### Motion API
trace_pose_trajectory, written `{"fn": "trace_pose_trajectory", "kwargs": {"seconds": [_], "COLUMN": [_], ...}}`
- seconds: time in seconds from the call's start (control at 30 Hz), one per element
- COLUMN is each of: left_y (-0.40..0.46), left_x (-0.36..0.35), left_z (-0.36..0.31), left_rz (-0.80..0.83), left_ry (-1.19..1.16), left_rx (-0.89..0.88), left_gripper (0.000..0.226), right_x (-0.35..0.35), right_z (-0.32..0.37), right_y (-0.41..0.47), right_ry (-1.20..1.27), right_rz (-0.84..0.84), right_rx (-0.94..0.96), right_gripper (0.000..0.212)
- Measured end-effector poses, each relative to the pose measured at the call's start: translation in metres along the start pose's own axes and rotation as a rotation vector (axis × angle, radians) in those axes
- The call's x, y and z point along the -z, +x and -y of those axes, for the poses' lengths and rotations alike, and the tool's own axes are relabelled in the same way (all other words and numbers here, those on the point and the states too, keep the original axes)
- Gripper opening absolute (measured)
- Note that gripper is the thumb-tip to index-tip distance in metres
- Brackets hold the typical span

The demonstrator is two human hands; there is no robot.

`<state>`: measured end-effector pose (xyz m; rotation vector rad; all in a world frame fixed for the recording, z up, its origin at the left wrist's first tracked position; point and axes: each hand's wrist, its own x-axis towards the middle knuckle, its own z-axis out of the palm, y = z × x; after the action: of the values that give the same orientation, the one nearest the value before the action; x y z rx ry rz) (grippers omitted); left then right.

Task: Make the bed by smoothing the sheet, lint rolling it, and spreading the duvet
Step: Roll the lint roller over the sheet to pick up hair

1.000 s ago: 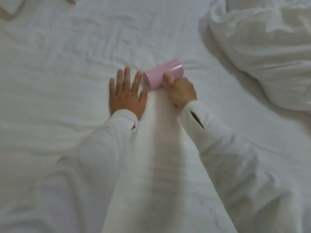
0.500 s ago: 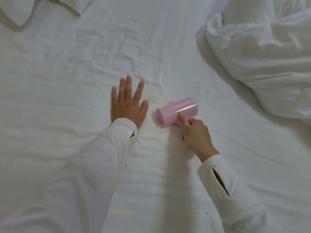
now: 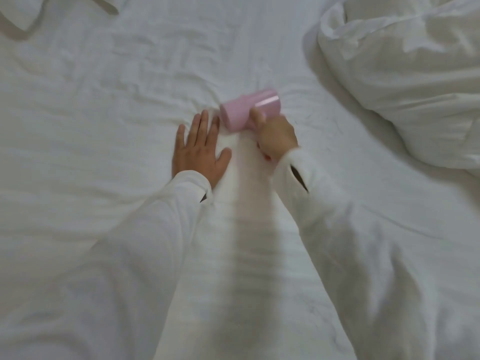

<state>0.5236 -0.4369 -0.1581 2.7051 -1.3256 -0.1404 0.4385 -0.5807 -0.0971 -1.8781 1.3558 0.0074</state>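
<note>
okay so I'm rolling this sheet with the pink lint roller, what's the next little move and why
Probably draw the lint roller back toward you with the right hand, keeping the left hand flat on the sheet. Wrinkles remain around it, and the duvet is still bunched aside.

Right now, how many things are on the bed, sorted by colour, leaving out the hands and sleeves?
Pink: 1, the lint roller, gripped by the right hand.
White: 3, the sheet under the flat left hand, the bunched duvet at the right, and a pillow corner at top left.
Total: 4
</note>
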Motion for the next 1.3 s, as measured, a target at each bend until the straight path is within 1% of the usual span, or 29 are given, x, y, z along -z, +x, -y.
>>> {"fn": "trace_pose_trajectory", "kwargs": {"seconds": [0.1, 0.17, 0.3, 0.4, 0.47, 0.53, 0.67, 0.77, 0.9, 1.0, 1.07, 1.13, 1.23, 1.3], "left_y": [-0.001, -0.002, 0.000, 0.006, 0.014, 0.023, 0.031, 0.031, 0.034, 0.034, 0.033, 0.033, 0.031, 0.028], "left_x": [0.007, 0.016, 0.035, 0.043, 0.041, 0.034, 0.008, -0.007, -0.013, -0.015, -0.014, -0.011, -0.006, -0.004], "left_z": [0.000, -0.002, -0.009, -0.025, -0.041, -0.057, -0.068, -0.067, -0.066, -0.065, -0.064, -0.064, -0.065, -0.067], "left_rz": [0.047, 0.095, 0.192, 0.157, 0.121, 0.110, 0.059, 0.010, -0.017, -0.021, -0.012, 0.002, 0.004, 0.007], "left_ry": [0.029, 0.054, 0.064, 0.038, 0.029, 0.005, -0.038, -0.018, -0.024, -0.026, -0.035, -0.047, -0.031, -0.004], "left_rx": [-0.025, -0.044, -0.041, -0.061, -0.090, -0.090, 0.011, 0.007, 0.007, 0.002, -0.002, -0.008, -0.018, -0.011], "left_gripper": [0.068, 0.063, 0.060, 0.058, 0.057, 0.057, 0.058, 0.061, 0.063, 0.062, 0.063, 0.064, 0.065, 0.064], "right_x": [0.010, 0.019, 0.048, 0.068, 0.076, 0.077, 0.061, 0.049, 0.039, 0.039, 0.042, 0.044, 0.050, 0.055], "right_z": [-0.056, -0.074, -0.076, -0.074, -0.075, -0.082, -0.092, -0.074, -0.021, -0.006, -0.015, -0.039, -0.088, -0.108], "right_y": [-0.061, -0.092, -0.119, -0.121, -0.116, -0.110, -0.085, -0.036, 0.045, 0.071, 0.063, 0.035, -0.036, -0.079], "right_ry": [-0.010, 0.035, 0.361, 0.478, 0.468, 0.413, 0.132, -0.031, -0.006, 0.045, 0.047, 0.025, 0.012, 0.052], "right_rz": [0.021, 0.030, 0.089, 0.042, -0.007, -0.044, -0.066, -0.098, -0.127, -0.107, -0.096, -0.104, -0.107, -0.070], "right_rx": [-0.050, -0.101, -0.176, -0.205, -0.178, -0.153, -0.109, -0.045, -0.038, -0.030, -0.020, -0.017, -0.077, -0.145], "right_gripper": [0.064, 0.057, 0.050, 0.040, 0.035, 0.038, 0.044, 0.045, 0.051, 0.052, 0.051, 0.052, 0.049, 0.045]}}
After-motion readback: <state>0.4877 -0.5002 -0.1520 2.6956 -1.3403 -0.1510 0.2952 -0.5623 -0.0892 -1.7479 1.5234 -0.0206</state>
